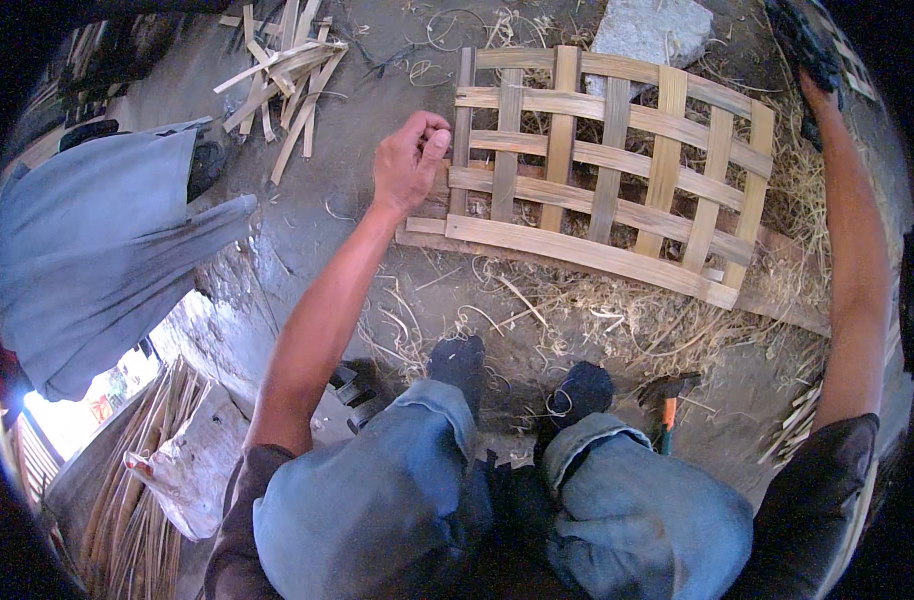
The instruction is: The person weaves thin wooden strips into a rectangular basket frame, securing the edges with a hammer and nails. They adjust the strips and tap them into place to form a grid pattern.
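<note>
Bamboo-strip lattice [612, 160] lies over shaving-littered ground [317, 235], overlapping a pale stone [657, 30] | left hand [412, 160]: half-curled beside the lattice's left edge, seemingly empty | right hand [809, 70]: dark at the view's margin, opening and grip cannot be told | risk: slat ends [567, 54] could slide loose if knocked or dragged

Grey-blue cloth [97, 245] occupied the left margin; a whitish, irregular object [192, 465] lay below it. At the top, a pale stone block [657, 30] sat on the ground [322, 240]. An orange-and-green tool handle [668, 415] appeared lower right of centre.
</note>
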Demonstrator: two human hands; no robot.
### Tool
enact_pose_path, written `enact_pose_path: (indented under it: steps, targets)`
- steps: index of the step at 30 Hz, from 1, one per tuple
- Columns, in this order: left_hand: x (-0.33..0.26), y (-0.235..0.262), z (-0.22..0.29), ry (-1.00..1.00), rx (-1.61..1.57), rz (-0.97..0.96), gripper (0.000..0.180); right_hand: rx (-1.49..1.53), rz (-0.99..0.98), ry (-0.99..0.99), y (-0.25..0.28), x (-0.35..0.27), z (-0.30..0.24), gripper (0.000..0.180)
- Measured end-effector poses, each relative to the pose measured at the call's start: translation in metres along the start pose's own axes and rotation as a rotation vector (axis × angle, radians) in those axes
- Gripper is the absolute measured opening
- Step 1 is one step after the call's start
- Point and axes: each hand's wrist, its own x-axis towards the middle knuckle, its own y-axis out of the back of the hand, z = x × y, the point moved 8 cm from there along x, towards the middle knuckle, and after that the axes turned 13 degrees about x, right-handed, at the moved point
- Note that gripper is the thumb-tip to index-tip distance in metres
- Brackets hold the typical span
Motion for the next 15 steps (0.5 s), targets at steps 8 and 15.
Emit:
enact_pose_path:
  steps: [8,15]
  targets:
    - [0.003,-0.009,-0.005,-0.033,-0.005,-0.006,0.044,-0.064,-0.012,0.011,0.012,-0.005,-0.010,0.037]
    - [0.004,-0.006,0.003,-0.020,0.042,-0.020,0.045,-0.109,-0.024,0.022,0.014,-0.007,-0.023,0.036]
